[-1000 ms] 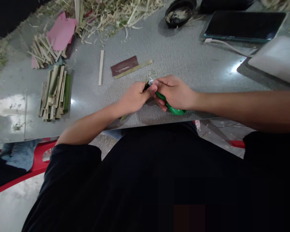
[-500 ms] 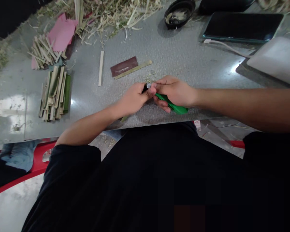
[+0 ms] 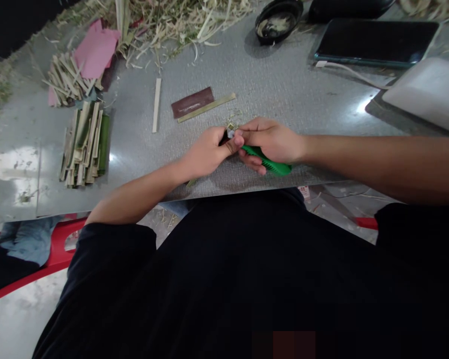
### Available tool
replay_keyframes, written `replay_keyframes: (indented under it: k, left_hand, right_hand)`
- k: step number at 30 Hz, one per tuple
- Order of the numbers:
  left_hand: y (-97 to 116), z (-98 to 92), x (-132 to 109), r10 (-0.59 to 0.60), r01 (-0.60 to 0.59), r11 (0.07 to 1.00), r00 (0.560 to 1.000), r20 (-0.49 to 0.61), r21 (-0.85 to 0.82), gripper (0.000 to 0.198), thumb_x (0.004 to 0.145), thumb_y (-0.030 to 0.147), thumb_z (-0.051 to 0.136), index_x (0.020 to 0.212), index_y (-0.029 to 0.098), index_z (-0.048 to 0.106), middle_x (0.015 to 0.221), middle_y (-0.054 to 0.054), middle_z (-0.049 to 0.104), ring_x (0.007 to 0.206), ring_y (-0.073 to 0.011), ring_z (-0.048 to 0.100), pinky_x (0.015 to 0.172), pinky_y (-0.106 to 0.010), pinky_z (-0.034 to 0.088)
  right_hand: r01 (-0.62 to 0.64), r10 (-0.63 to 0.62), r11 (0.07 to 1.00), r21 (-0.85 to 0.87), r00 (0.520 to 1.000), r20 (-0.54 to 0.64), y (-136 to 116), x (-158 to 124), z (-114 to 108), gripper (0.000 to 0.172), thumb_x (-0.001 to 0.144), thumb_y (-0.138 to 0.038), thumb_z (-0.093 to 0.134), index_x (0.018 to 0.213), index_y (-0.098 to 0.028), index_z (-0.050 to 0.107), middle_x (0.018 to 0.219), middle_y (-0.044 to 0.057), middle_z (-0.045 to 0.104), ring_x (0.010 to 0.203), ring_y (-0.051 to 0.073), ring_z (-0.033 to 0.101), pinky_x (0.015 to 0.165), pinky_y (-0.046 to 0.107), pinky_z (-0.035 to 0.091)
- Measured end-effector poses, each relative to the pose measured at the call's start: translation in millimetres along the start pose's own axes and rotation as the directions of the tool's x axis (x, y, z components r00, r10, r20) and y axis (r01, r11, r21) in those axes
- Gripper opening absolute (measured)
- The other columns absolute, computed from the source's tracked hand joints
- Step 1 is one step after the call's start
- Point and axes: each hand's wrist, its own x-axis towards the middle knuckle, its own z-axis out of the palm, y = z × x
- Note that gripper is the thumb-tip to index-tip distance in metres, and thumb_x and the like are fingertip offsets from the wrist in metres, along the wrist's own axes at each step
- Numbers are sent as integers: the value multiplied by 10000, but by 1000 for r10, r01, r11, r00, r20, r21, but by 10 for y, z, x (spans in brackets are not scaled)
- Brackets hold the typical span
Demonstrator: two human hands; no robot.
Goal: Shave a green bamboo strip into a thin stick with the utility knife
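My right hand [image 3: 271,139] is wrapped round a green-handled knife [image 3: 271,164], its metal blade tip [image 3: 230,133] showing between the two hands. My left hand [image 3: 209,152] is closed on a thin bamboo strip, of which only a short end [image 3: 190,183] sticks out under the wrist near the table edge. The thumbs meet at the blade. Both hands rest over the grey table [image 3: 284,85] close to its front edge.
A dark red sanding block [image 3: 192,102] and a flat strip [image 3: 207,107] lie just beyond the hands, a pale stick [image 3: 156,104] to their left. Stacked bamboo pieces [image 3: 85,144] and pink paper [image 3: 95,50] sit at left. Shavings, a black bowl [image 3: 279,20], a tablet [image 3: 376,40] and a white block [image 3: 426,92] lie behind.
The knife handle has shifted slightly right and down, and the hands have drawn a little closer; the blade tip sits lower than a second ago.
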Motion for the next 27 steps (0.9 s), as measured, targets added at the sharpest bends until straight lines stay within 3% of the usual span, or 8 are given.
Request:
replay_keyframes:
  k: [4, 13, 18, 23, 27]
  left_hand:
    - [-11, 4, 5, 12, -12, 1000, 1000, 1, 27, 907, 1004, 1162, 743, 824, 280, 634, 600, 52, 412, 560, -160, 333, 527, -389, 211]
    - [30, 39, 20, 35, -32, 997, 999, -36, 74, 945, 1081, 1163, 602, 758, 277, 535, 615, 30, 441, 557, -139, 364, 508, -345, 214]
    - [57, 53, 24, 27, -27, 1000, 999, -24, 14, 938, 1040, 1178, 655, 799, 283, 512, 604, 53, 420, 548, -128, 364, 503, -319, 249]
    - [83, 54, 20, 40, -40, 999, 999, 6, -22, 915, 1023, 1148, 743, 840, 275, 540, 639, 67, 417, 556, -117, 341, 500, -312, 242]
    - [68, 37, 14, -13, 17, 996, 999, 45, -83, 895, 1037, 1127, 754, 850, 280, 536, 627, 82, 394, 547, -112, 349, 508, -306, 245]
  right_hand:
    - [-28, 28, 999, -16, 1000, -4, -45, -10, -5, 711, 1312, -733, 741, 793, -270, 594, 561, 0, 517, 404, 171, 554, 404, 302, 462]
    - [99, -102, 995, -32, 986, -134, 92, 32, 80, 701, 1355, -758, 667, 864, -265, 583, 596, -23, 530, 457, 153, 559, 443, 261, 498]
    - [126, -124, 992, 14, 985, -122, 114, 55, 63, 743, 1361, -784, 616, 828, -268, 583, 571, -22, 519, 438, 159, 547, 420, 271, 471]
    - [96, -94, 995, 24, 994, -63, 74, 29, 9, 731, 1305, -777, 726, 798, -262, 617, 543, -10, 524, 426, 179, 573, 417, 281, 453]
    - [115, -111, 993, 36, 990, -92, 83, 8, 5, 696, 1306, -730, 749, 806, -266, 607, 554, -11, 526, 440, 190, 579, 434, 292, 487]
